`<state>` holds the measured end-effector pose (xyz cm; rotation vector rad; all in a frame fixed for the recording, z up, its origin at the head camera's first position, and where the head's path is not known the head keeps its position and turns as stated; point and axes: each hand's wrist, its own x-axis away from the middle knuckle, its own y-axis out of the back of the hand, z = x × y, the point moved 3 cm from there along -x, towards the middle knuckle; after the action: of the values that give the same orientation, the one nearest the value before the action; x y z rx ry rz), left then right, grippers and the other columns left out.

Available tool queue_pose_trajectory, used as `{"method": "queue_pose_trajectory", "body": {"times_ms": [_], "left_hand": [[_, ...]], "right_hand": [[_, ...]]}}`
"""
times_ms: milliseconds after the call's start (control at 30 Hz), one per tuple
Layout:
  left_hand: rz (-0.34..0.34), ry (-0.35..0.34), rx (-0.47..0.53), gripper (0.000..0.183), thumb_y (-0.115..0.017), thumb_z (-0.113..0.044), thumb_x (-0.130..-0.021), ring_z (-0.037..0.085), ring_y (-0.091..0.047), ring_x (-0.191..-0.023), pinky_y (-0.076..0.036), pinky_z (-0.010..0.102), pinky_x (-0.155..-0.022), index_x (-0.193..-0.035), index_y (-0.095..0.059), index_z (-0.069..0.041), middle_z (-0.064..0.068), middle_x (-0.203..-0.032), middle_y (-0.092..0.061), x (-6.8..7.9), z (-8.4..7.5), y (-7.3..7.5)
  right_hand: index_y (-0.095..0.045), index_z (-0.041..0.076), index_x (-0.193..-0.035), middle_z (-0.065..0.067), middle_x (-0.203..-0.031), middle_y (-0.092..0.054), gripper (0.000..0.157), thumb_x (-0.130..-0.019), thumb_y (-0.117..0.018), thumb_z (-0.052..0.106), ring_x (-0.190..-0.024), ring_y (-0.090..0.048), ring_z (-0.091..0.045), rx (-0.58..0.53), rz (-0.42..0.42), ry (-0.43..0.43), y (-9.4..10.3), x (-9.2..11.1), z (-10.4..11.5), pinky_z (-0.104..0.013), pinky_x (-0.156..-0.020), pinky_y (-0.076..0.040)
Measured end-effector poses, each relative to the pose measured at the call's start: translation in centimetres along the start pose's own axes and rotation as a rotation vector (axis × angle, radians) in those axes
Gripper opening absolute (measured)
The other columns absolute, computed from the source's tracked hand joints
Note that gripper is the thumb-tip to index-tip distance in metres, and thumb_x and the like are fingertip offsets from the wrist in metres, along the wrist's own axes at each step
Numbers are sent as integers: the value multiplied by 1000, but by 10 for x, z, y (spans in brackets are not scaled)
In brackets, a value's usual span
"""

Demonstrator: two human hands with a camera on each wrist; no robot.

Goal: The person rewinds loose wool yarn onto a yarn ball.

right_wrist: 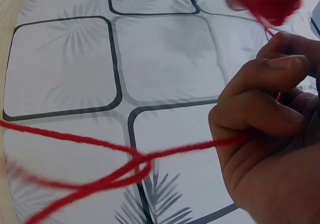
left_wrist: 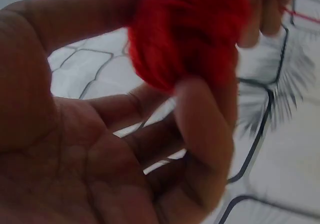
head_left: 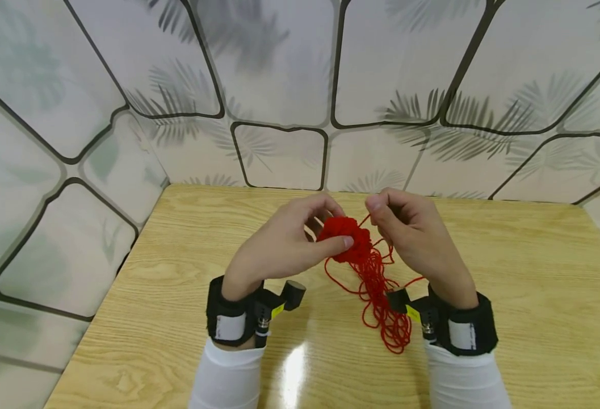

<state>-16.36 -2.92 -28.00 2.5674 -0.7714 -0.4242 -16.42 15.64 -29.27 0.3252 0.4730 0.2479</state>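
Note:
A ball of red yarn [head_left: 342, 230] is held in my left hand [head_left: 289, 236], the thumb across its near side and the fingers behind. In the left wrist view the wound ball [left_wrist: 190, 39] sits between thumb and fingertips, away from the palm. To its right, my right hand [head_left: 409, 227] pinches a strand that runs taut to the ball. Seen from the right wrist, the yarn strand [right_wrist: 200, 146] passes through the curled fingers of that hand and loops with other strands. A loose tangle of red yarn [head_left: 384, 301] trails below the ball toward the table's front.
The wood-grain table [head_left: 151, 318] lies under both hands. Behind it rises a wall [head_left: 279, 156] with a stone-and-leaf pattern, continuing along the left side. Each wrist wears a black strap [head_left: 233, 318] with a small camera.

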Motion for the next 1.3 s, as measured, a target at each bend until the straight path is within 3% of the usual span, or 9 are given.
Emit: {"method": "queue_pose_trajectory", "body": {"times_ms": [100,167,300,500,600,733,933,1067,1300], "left_hand": [[-68,72,-102,28,-62,-29,-84,12,-58,-75,-48,27,-62,-105,-51,-16,-4,-92,-58,-3,4,-2],[-100,89,-76,31,-60,-28,-86,13,-59,-74,-49,27,-62,-112,-49,-15,-1,-93,-57,-5,7,-2],[-168,60,152,34,-56,-24,-90,20,-63,-75,-51,31,-66,-121,-50,-12,8,-99,-57,-11,11,0],[-280,34,596,32,-61,-18,-87,30,-62,-91,-51,42,-75,-111,-50,-1,18,-109,-55,-15,17,6],[-314,31,679,29,-64,-18,-85,26,-61,-88,-49,39,-80,-103,-52,2,16,-100,-61,-17,19,8],[-269,14,767,25,-64,-15,-84,22,-59,-83,-46,35,-80,-99,-53,1,13,-93,-64,-17,20,8],[-76,-21,915,41,-58,-8,-87,30,-57,-102,-47,40,-86,-127,-47,-3,21,-123,-53,-16,17,4],[36,-49,943,44,-55,-4,-87,33,-56,-105,-42,46,-91,-129,-45,4,23,-125,-48,-17,14,-1],[68,-75,891,41,-57,-6,-85,31,-51,-110,-33,42,-101,-123,-47,6,19,-118,-55,-18,11,-6]], "right_hand": [[-56,11,-82,-4,-61,-37,14,-94,-50,15,-51,-35,-17,23,4,23,-1,0,1,-31,-44,-28],[-58,11,-83,-4,-61,-38,14,-94,-50,16,-50,-35,-17,25,5,26,-2,0,1,-32,-44,-29],[-59,13,-84,-3,-58,-38,14,-94,-50,16,-48,-35,-16,26,5,25,-4,2,3,-32,-42,-29],[-59,14,-82,-3,-58,-41,15,-94,-50,15,-49,-38,-17,10,-10,22,-4,2,5,-32,-42,-31],[-59,14,-82,-4,-59,-41,15,-94,-49,15,-50,-38,-17,9,-13,22,-4,3,5,-33,-43,-31],[-59,14,-84,-4,-60,-42,14,-94,-49,16,-51,-39,-18,15,-30,17,-2,3,4,-32,-42,-31],[-55,9,-83,-6,-62,-41,15,-95,-47,13,-52,-38,-18,19,-44,49,1,2,2,-31,-43,-30],[-53,10,-81,-7,-62,-41,17,-96,-47,18,-51,-37,-18,21,-84,18,4,2,0,-31,-39,-28],[-57,7,-89,-9,-66,-44,14,-95,-47,15,-54,-39,-19,-14,-76,26,4,0,-3,-31,-44,-32]]}}
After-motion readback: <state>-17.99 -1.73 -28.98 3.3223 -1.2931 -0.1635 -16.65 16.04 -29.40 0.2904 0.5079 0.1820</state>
